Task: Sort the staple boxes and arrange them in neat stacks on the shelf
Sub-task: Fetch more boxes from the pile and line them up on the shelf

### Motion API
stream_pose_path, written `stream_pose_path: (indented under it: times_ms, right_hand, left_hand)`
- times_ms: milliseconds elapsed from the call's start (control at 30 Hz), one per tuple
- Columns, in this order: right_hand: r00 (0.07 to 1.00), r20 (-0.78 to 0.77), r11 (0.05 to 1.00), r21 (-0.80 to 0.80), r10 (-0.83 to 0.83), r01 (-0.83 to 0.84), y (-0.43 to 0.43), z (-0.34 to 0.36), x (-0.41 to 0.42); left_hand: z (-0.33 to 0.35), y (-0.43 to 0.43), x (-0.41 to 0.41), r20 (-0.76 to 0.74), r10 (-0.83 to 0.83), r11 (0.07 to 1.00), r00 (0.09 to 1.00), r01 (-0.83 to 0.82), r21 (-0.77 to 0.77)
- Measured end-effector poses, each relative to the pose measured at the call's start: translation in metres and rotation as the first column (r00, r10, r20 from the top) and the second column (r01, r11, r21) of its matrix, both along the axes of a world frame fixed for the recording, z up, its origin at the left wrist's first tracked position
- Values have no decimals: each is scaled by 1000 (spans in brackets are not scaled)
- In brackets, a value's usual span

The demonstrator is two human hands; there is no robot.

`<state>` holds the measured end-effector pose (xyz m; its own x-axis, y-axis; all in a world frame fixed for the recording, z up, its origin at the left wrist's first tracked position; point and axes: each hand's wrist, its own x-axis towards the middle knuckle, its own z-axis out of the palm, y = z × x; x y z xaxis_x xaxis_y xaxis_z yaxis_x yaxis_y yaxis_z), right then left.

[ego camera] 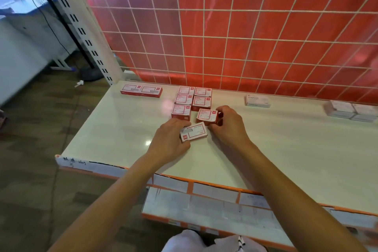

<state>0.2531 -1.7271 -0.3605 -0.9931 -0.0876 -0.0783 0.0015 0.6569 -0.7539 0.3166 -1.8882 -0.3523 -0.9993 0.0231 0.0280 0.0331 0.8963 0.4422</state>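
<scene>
Shelf: a glossy white shelf (286, 149) is carrying all the boxes and reflecting a spot of light near the hands.
Front edge: paper strips (214, 190) are lining the orange edge; handwriting at the left end is too small to read.
Lower shelf: a second shelf (204, 210) is showing below, with the same paper strips.
Back wall: a red panel (255, 26) is standing behind a white wire grid (235, 44).
Room: a white slotted post (81, 32) is rising at the left corner, and a brown floor (30, 139) is lying beyond it, with a black stand (61, 18) on it.
Left hand: the left hand (170, 139) is holding the near box (194, 134), its grip closed round the box's left end.
Right hand: the right hand (229, 125) is holding the skewed box (207, 116), its grip closed round the box's right side.
Sorted block: five red boxes (192, 98) are sitting edge to edge just behind the hands.
Rear left: two red boxes (141, 90) are lying end to end.
Writing: a white box (257, 101) is reading "STAPLES"; print on the red boxes is blurred.
Far right: pale boxes (351, 111) are sitting close together.
</scene>
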Motion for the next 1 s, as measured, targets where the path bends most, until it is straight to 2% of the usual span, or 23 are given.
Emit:
stream_pose_path:
  times_ms: [267, 600, 900, 1000]
  right_hand:
    - [998, -59, 998, -57, 11, -15, -9, 1, 2]
    - [996, -66, 997, -38, 58, -61, -8, 6, 2]
    - [997, -71, 997, -73, 25, -30, -11, 5, 2]
    - [990, -140, 996, -89, 16, -29, -12, 9, 4]
  left_hand:
    - [1, 3, 7, -5, 57, 998, 998, -57, 13]
    - [5, 11, 19, 28, 134, 991, 991, -134, -2]
    - [11, 5, 18, -17, 139, 990, 990, -138, 35]
    - [16, -9, 12, -44, 129, 990, 991, -127, 61]
